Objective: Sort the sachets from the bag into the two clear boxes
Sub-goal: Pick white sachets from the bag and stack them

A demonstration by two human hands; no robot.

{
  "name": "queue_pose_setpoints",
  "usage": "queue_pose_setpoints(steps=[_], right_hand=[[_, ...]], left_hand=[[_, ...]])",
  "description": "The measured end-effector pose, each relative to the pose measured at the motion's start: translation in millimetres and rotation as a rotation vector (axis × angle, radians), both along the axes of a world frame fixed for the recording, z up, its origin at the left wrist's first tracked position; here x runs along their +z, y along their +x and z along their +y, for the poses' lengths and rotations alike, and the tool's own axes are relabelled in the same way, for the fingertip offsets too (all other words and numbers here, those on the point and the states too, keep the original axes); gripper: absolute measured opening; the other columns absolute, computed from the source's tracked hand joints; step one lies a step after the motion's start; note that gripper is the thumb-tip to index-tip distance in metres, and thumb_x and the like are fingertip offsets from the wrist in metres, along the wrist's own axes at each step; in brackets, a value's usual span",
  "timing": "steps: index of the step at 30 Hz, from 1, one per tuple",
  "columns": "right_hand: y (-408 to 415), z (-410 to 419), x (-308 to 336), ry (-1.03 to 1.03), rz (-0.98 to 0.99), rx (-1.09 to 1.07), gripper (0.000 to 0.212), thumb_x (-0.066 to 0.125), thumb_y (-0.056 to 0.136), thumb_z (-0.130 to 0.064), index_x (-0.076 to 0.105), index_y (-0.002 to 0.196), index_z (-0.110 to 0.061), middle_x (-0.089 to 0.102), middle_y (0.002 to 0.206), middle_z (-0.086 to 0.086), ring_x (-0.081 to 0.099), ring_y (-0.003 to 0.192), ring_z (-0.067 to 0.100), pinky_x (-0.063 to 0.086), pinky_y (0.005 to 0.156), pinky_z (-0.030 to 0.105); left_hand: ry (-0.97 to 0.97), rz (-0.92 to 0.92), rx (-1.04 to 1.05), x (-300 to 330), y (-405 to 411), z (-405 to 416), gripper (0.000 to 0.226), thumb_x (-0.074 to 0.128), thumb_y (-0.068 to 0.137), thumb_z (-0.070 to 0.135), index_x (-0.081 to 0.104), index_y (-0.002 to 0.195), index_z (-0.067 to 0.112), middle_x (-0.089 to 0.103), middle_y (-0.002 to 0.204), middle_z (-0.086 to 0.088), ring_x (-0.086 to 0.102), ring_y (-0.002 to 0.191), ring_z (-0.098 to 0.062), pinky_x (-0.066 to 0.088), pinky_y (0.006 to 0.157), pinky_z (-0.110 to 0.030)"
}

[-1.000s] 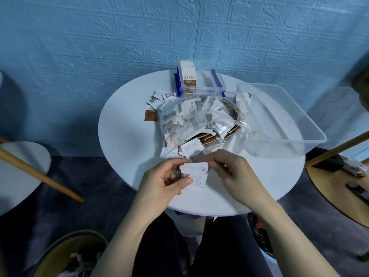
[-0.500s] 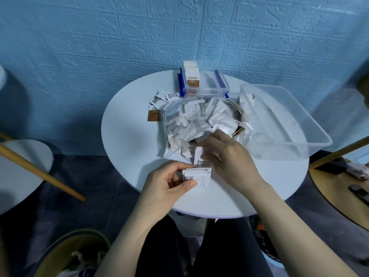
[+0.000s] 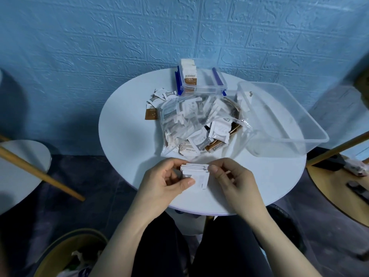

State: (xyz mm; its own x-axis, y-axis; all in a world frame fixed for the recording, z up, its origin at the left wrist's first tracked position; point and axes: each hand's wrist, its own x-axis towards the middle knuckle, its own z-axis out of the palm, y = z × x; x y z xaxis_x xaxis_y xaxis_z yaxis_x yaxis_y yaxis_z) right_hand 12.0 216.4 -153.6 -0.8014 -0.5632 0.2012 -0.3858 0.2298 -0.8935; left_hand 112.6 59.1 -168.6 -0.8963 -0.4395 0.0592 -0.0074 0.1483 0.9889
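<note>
We hold a small stack of white sachets [image 3: 196, 173] above the round table's [image 3: 127, 136] near edge: our left hand [image 3: 165, 184] grips it, thumb across the front, while our right hand [image 3: 232, 179] pinches its right side. The clear bag [image 3: 191, 120] lies between the boxes and us.

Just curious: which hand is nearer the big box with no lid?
Right. The right hand sits below and left of the big box; the left hand lies farther left.

The single head-worn camera looked forward and down from close above the round table [image 3: 127, 136], which filled the frame's centre, a blue wall [image 3: 99, 37] across the top.
</note>
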Motion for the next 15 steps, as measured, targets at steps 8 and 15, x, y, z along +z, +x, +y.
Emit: queue_pose_setpoints(steps=[8,15], right_hand=[[5.3,8.9,3.1,0.085,0.016,0.149,0.025,0.073,0.079,-0.029,0.063,0.101,-0.026,0.05,0.066,-0.007,0.045,0.061,0.003,0.038,0.06,0.016],[0.8,9.1,5.3,0.162,0.091,0.147,0.023,0.077,0.079,-0.023,0.063,0.091,-0.009,0.051,0.07,-0.002,0.045,0.063,0.006,0.039,0.06,0.02]], left_hand=[[-0.164,0.01,-0.001,3.7,-0.6,7.9,0.04,0.084,0.072,0.019,0.066,0.099,0.042,0.063,0.071,0.006,0.053,0.06,-0.009,0.046,0.059,-0.021],[-0.37,-0.067,-0.015,9.2,6.0,2.9,0.047,0.084,0.071,0.018,0.064,0.105,0.044,0.057,0.089,0.029,0.052,0.068,0.001,0.041,0.064,-0.011]])
